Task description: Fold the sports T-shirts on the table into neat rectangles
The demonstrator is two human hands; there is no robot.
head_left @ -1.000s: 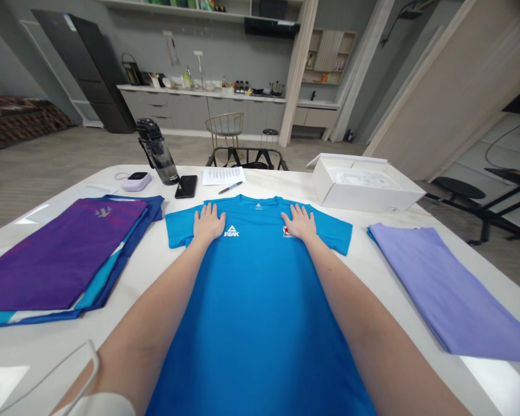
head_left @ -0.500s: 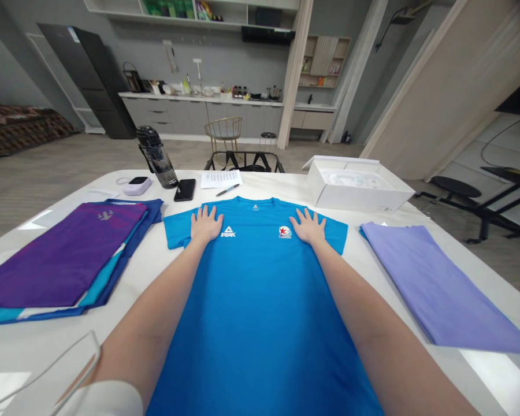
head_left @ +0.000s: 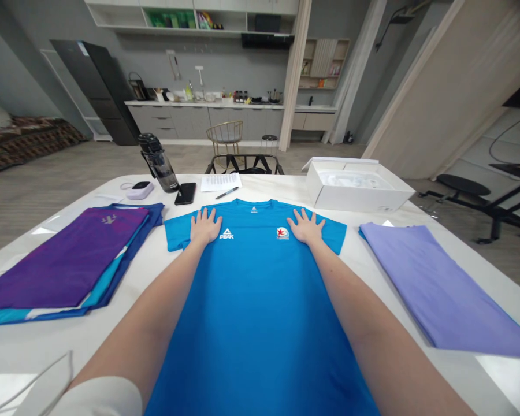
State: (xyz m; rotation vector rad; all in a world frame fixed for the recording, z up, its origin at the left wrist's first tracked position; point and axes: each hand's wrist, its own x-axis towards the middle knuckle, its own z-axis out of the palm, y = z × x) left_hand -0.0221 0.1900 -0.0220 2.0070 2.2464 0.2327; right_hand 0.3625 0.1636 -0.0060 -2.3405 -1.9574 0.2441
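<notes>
A blue T-shirt (head_left: 255, 289) lies spread face up, its collar at the far side and its lower part running out of view toward me. White PEAK lettering and a round red-star badge mark its chest. My left hand (head_left: 205, 226) rests flat with fingers spread on the left shoulder area, beside the lettering. On the other shoulder, next to the badge, my right hand (head_left: 307, 226) lies flat, its fingers spread too. Neither hand grips the cloth. Both sleeves stretch outward beyond the hands.
Folded purple and blue shirts (head_left: 69, 260) are stacked at left, a folded lavender garment (head_left: 442, 289) at right. Along the white table's (head_left: 134, 277) far side stand a dark bottle (head_left: 159, 164), purple-white device (head_left: 139, 190), phone (head_left: 185, 193), paper (head_left: 221, 181), pen (head_left: 227, 193) and opened white box (head_left: 359, 193).
Both hands stay flat on the shirt in nearly the same place. The camera view has tilted slightly, and the white cable at lower left has shifted lower and leftward.
</notes>
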